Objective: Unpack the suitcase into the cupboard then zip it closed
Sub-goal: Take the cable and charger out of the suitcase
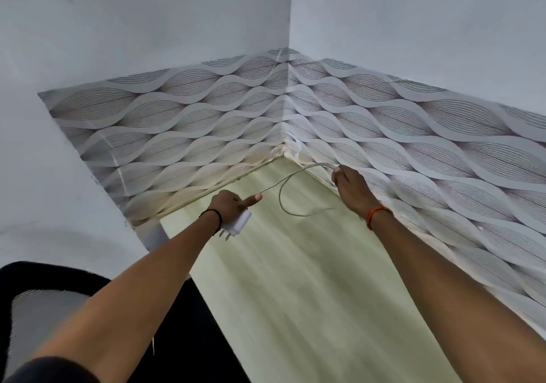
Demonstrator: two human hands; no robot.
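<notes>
My left hand (229,207) grips a white charger plug (237,224), its metal pins pointing down and its index finger stretched out. A thin grey cable (282,196) runs from that hand in a loop over the pale wooden shelf (295,279). My right hand (350,184) pinches the cable's far end near the back right corner, close to the wall. Neither the suitcase nor any cupboard door is in view.
Wave-patterned wallpaper (206,134) lines both walls around the shelf's corner, with plain white wall above. A dark chair with a grey mesh panel (44,308) stands at the lower left, beside the shelf's left edge.
</notes>
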